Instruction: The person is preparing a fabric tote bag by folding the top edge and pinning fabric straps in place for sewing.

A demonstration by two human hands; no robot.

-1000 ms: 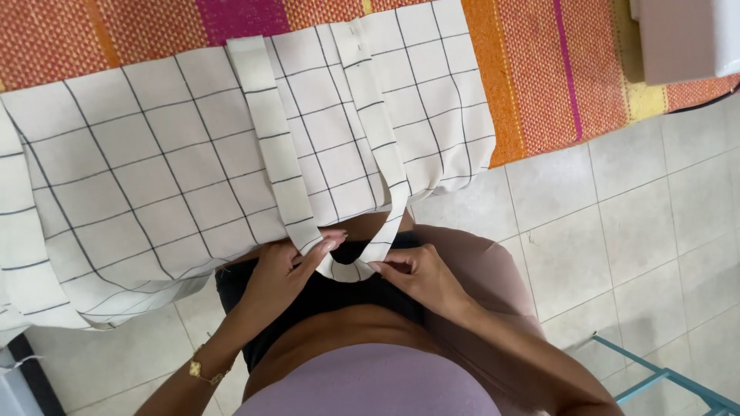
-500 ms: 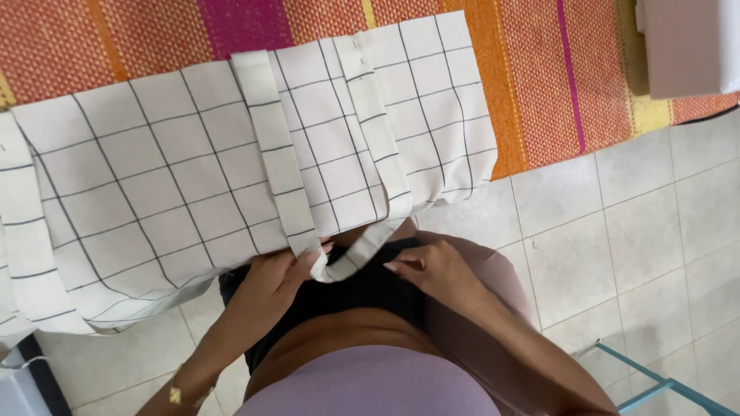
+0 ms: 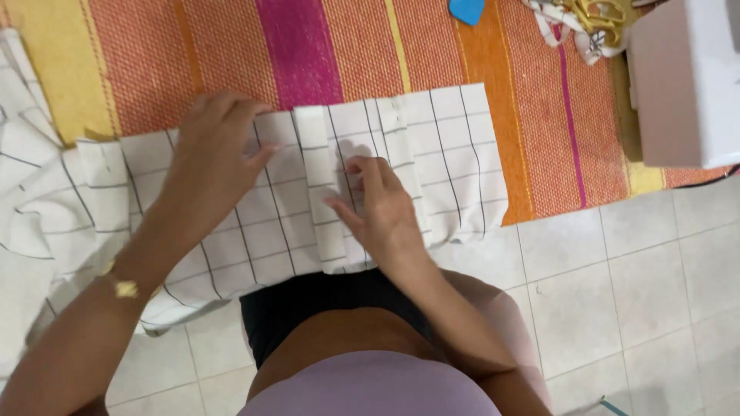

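A: Where does the work stand?

B: The white cotton cloth with a thin black grid [image 3: 455,166] lies flat, half on the striped woven mat in orange, pink and yellow [image 3: 308,54], half on the pale tiled floor [image 3: 632,277]. A folded band of the cloth [image 3: 317,185] runs from twelve to six o'clock; the stretch at nine o'clock looks rumpled, so smoothing seems unfinished.

A: And the hands?

B: Left hand [image 3: 212,154] lies spread and flat at ten o'clock. Right hand [image 3: 381,204] presses beside the band, fingers loosely curled, gripping nothing.
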